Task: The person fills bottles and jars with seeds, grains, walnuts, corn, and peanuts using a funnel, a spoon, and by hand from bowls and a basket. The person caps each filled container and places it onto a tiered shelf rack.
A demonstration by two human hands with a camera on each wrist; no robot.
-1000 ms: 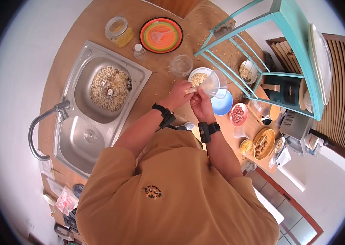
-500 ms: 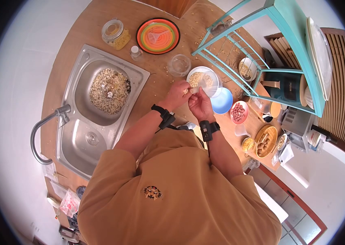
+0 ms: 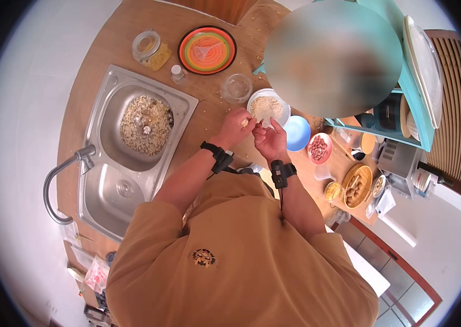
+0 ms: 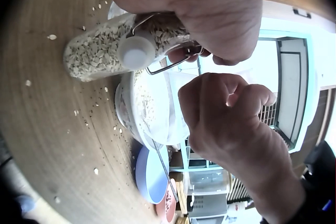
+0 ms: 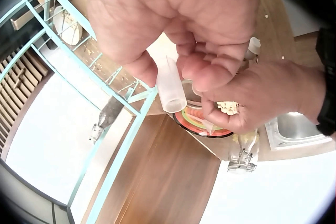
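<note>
In the head view my left hand [image 3: 236,128] grips the neck of a clear swing-top bottle, which it mostly covers there. The left wrist view shows that bottle [image 4: 94,53] full of oat flakes, its white stopper [image 4: 137,51] hanging on the wire. Flakes [image 5: 227,107] show at the curled thumb and index finger. Close beside it, my right hand [image 3: 270,143] pinches a translucent plastic funnel, its spout [image 5: 172,90] pointing away from the palm in the right wrist view. Under the funnel stands a white bowl [image 3: 250,102] of oats.
A blue bowl [image 3: 297,133] and a pink bowl of peanuts [image 3: 319,149] stand right of the oats. An empty glass [image 3: 237,88], a striped plate [image 3: 207,32] and a lidded jar [image 3: 152,50] sit farther back. A sink [image 3: 187,101] lies left; a turquoise rack [image 3: 421,133] rises right.
The funnel has tipped from raised beside the left hand down over the oat bowl, and its spout has come away from the bottle's mouth. The right hand has turned; the left stays nearly put.
</note>
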